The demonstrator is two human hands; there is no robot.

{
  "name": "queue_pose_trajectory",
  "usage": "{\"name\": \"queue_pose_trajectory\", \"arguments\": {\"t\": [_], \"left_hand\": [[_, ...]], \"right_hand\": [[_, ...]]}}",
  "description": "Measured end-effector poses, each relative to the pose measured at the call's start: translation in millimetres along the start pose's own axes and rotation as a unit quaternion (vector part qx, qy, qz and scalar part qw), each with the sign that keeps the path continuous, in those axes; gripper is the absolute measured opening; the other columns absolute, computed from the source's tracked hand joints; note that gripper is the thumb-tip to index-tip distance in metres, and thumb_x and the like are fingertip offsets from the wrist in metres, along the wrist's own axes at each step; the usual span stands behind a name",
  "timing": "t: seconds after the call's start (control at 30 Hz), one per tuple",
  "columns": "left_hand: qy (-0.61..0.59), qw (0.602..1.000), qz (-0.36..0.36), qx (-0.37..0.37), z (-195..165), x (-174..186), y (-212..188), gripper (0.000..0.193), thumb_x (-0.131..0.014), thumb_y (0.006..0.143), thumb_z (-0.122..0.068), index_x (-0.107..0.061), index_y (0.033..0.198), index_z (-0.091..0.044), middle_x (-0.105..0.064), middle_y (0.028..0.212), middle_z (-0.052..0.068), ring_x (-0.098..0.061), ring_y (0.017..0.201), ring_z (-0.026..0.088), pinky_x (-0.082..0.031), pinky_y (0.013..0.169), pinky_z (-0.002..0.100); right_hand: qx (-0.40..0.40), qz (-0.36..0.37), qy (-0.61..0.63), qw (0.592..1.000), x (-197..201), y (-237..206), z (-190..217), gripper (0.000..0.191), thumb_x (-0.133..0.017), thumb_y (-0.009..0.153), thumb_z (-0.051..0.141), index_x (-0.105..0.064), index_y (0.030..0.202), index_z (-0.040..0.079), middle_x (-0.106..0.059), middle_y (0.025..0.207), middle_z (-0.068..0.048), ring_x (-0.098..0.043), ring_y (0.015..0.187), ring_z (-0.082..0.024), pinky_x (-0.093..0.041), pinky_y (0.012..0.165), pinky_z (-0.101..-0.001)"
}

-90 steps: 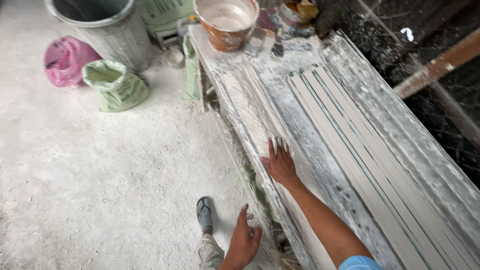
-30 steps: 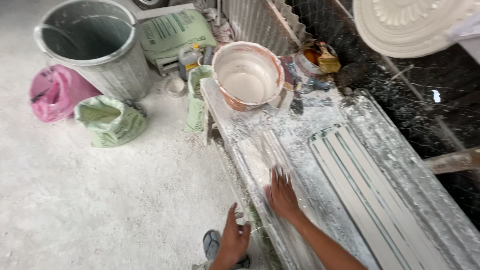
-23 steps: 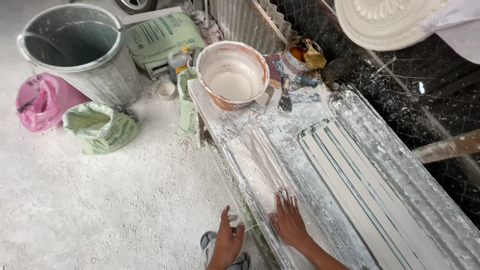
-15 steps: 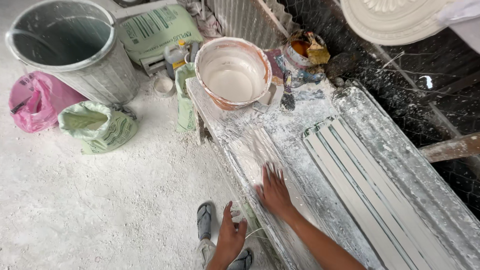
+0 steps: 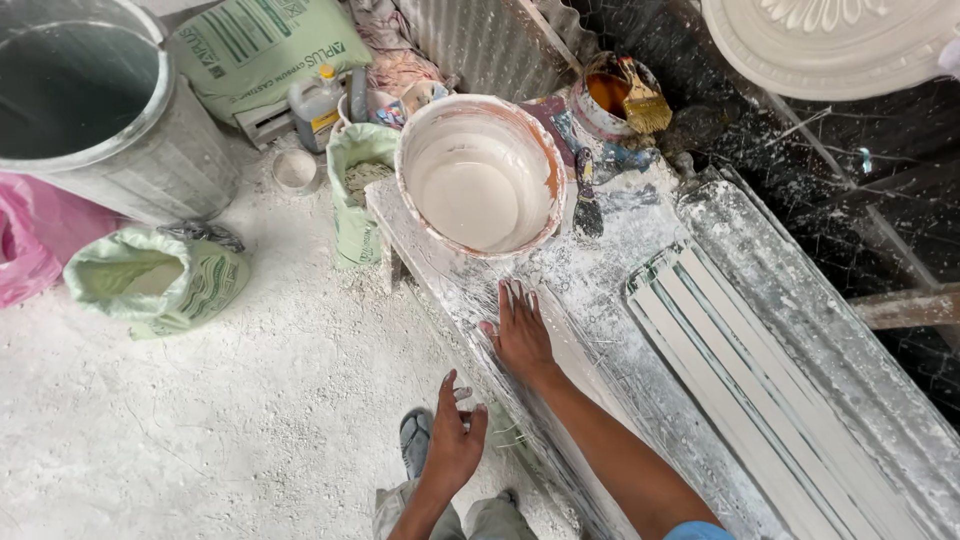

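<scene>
My right hand (image 5: 522,335) lies flat, fingers spread, pressed on the wet plaster strip (image 5: 520,390) that runs along the near edge of the long workbench (image 5: 640,260); my left hand (image 5: 455,440) hangs open off the bench edge, gripping nothing, fingers loosely curled above my sandalled foot (image 5: 413,442).

As far as I can judge, the laying-up is well along; the strip is already coated from the bucket end down toward me, glossy and whitish, with thin fibres showing through the wet surface (glass strand or the like, I cannot tell which); what looks left is the smoothing under my palm and the stretch nearer my body, where the edge looks rougher and more ragged.

The strip itself is long, narrow and shallowly curved, grey-white and streaked, its surface uneven and shiny where wet; it sits between the bench's near edge and a ribbed white moulding (image 5: 745,390) with green lines that lies farther right.

At the head of the bench stands a big orange-rimmed bucket (image 5: 480,175) with pale plaster in its bottom, just beyond my fingertips; beside it lie a scraper (image 5: 586,205) and a small tin (image 5: 600,100) with a brush; on the dusty floor stand a grey bin (image 5: 90,110) and a green sack (image 5: 160,280).
</scene>
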State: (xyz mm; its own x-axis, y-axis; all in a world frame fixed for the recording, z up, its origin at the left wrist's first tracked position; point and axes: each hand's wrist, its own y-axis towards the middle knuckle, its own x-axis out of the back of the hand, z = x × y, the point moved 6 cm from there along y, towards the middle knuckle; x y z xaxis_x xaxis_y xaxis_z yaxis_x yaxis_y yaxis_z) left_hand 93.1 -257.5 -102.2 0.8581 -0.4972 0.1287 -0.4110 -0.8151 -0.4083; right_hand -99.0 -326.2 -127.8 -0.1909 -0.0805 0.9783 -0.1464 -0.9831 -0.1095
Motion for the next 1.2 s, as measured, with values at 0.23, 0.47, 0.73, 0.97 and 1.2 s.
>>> {"name": "queue_pose_trajectory", "arguments": {"t": [0.23, 0.47, 0.73, 0.97, 1.2], "left_hand": [[0.022, 0.999, 0.029, -0.040, -7, -3, 25, 0.076, -0.062, 0.094, -0.019, -0.023, 0.157, -0.003, -0.058, 0.132, 0.019, -0.067, 0.085, 0.018, -0.058, 0.075, 0.033], [0.019, 0.998, 0.062, -0.016, 2, -4, 33, 0.075, -0.061, 0.095, -0.020, -0.022, 0.157, -0.004, -0.056, 0.138, 0.019, -0.065, 0.086, 0.020, -0.058, 0.075, 0.035], [0.046, 0.994, 0.092, -0.038, -17, -10, 45, 0.076, -0.061, 0.095, -0.019, -0.021, 0.158, -0.003, -0.050, 0.144, 0.023, -0.068, 0.092, 0.021, -0.059, 0.079, 0.034], [0.218, 0.919, 0.067, -0.321, -97, -28, 72, 0.054, -0.062, 0.097, -0.013, -0.047, 0.147, 0.001, -0.057, 0.136, 0.025, -0.056, 0.126, 0.042, -0.046, 0.108, 0.050], [0.467, 0.736, 0.132, -0.471, -127, -108, 155, 0.059, -0.049, 0.083, 0.000, -0.055, 0.142, -0.008, -0.049, 0.152, 0.018, -0.041, 0.139, 0.042, -0.035, 0.108, 0.058]], "right_hand": [[-0.005, 0.018, 0.048, 0.999, -3, 10, -14, 0.077, -0.035, 0.107, 0.042, -0.006, 0.161, -0.004, -0.027, 0.160, -0.033, -0.022, 0.153, -0.042, -0.009, 0.126, -0.0514], [0.049, 0.166, -0.029, 0.984, 7, -79, -42, 0.088, -0.036, 0.102, 0.053, -0.003, 0.158, -0.008, -0.023, 0.160, -0.033, -0.020, 0.151, -0.041, -0.001, 0.126, -0.0511], [0.042, 0.048, -0.020, 0.998, 3, -58, -22, 0.083, -0.034, 0.104, 0.053, -0.015, 0.158, -0.007, -0.033, 0.157, -0.033, -0.027, 0.153, -0.040, -0.008, 0.128, -0.0492], [0.075, 0.054, 0.041, 0.995, 10, -62, -48, 0.090, -0.035, 0.104, 0.061, -0.015, 0.159, -0.008, -0.031, 0.160, -0.030, -0.023, 0.154, -0.041, -0.009, 0.128, -0.0494], [0.031, 0.114, 0.066, 0.991, 19, -195, -87, 0.091, -0.042, 0.100, 0.059, -0.013, 0.159, -0.005, -0.017, 0.165, -0.029, -0.013, 0.154, -0.041, -0.010, 0.125, -0.0467]]}}
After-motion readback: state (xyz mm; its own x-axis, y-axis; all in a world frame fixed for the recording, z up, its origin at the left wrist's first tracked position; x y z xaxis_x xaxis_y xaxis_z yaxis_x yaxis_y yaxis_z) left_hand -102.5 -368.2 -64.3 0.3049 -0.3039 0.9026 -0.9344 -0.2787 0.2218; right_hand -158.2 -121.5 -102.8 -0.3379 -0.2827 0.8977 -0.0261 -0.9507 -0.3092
